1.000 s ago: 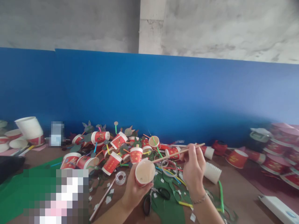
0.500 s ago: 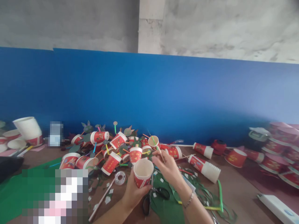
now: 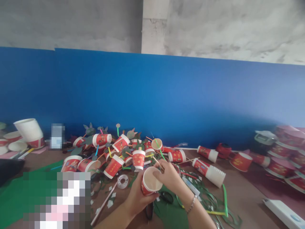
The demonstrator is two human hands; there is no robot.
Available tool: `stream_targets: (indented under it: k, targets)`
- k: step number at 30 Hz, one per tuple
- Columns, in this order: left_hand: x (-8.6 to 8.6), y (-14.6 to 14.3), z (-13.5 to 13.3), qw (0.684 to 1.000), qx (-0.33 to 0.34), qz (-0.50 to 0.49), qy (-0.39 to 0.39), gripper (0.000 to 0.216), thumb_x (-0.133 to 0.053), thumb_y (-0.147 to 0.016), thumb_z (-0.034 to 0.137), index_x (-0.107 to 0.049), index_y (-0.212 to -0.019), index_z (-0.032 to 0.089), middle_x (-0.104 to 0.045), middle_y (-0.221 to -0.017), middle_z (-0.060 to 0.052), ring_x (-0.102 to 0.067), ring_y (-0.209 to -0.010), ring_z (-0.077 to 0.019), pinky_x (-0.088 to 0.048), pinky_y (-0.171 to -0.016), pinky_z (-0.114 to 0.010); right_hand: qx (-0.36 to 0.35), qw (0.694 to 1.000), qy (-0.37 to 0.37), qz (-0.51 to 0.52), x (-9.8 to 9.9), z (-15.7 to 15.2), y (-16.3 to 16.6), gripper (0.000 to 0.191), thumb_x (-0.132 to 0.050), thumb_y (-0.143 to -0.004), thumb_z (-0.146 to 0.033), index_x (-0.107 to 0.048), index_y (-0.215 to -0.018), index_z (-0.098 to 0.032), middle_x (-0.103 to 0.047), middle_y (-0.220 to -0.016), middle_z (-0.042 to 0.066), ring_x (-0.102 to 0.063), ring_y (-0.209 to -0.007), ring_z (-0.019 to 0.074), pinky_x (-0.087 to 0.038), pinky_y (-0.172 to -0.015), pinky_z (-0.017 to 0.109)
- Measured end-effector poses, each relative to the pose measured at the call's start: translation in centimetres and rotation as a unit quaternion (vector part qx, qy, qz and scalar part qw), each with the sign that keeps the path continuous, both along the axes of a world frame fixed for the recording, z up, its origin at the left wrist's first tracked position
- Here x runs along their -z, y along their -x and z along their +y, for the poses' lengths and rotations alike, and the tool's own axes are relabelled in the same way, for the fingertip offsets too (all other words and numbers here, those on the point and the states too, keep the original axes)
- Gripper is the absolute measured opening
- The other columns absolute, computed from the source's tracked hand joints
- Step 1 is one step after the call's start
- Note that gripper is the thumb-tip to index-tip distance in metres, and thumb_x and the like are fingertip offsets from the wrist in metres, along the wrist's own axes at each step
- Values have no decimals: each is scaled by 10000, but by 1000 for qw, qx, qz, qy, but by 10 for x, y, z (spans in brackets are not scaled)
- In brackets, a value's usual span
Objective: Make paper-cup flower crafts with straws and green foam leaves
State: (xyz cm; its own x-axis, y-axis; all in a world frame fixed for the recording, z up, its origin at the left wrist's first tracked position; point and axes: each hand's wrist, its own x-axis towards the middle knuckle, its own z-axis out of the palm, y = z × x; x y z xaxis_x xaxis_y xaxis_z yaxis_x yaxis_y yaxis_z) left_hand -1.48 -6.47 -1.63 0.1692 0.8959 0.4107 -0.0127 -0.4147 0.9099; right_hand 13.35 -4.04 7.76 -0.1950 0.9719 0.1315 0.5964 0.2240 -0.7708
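My left hand is wrapped round a red and white paper cup, tilted so its open mouth faces up toward me. My right hand pinches a thin pale stick that juts up and left from the fingers. The right thumb reaches over the cup's rim; whether it touches the inside I cannot tell. Below the cup lie black-handled scissors, partly hidden by the cup and my hands, on green paper. A tape roll rests to the left of my left hand.
Decorated red cups with straws and paper shapes are heaped behind my hands. Stacked cups lie to the right among green paper strips. A white box sits at the right edge. A blue panel stands behind the table.
The cup has moved slightly right and down and tips more toward my right hand. My right hand has come down to the cup's rim with the stick.
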Motion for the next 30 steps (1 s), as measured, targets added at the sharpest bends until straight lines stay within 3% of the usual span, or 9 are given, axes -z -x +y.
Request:
stream_targets:
  k: [10, 24, 30]
  targets:
    - [7, 1, 2, 1000, 4, 11, -4, 703, -761, -647, 299, -415, -1247, 180, -584, -1174, -118, -574, -1044, -267, -452, -918, -396, -11, 999, -42, -3, -1, -5, 2, 78, -524, -702, -177, -566, -768, -176, -560, -730, -5, -512, -675, 139, -369, -605, 227]
    - [-9, 3, -5, 997, 30, 62, -31, 677, -790, -609, 207, -468, -1205, 214, -601, -1148, -80, -575, -1044, -248, -451, -898, -337, -4, 999, -6, -48, -4, -5, -4, 58, -567, -663, -172, -604, -708, -168, -579, -696, -9, -501, -627, 122, -353, -547, 201]
    - [-9, 3, -5, 997, 42, 56, -45, 674, -791, -617, 224, -465, -1207, 200, -587, -1179, -102, -559, -1079, -265, -437, -927, -364, -39, 997, -39, -57, -6, -7, -3, 62, -536, -671, -149, -585, -638, -164, -595, -700, 3, -534, -678, 133, -370, -603, 208]
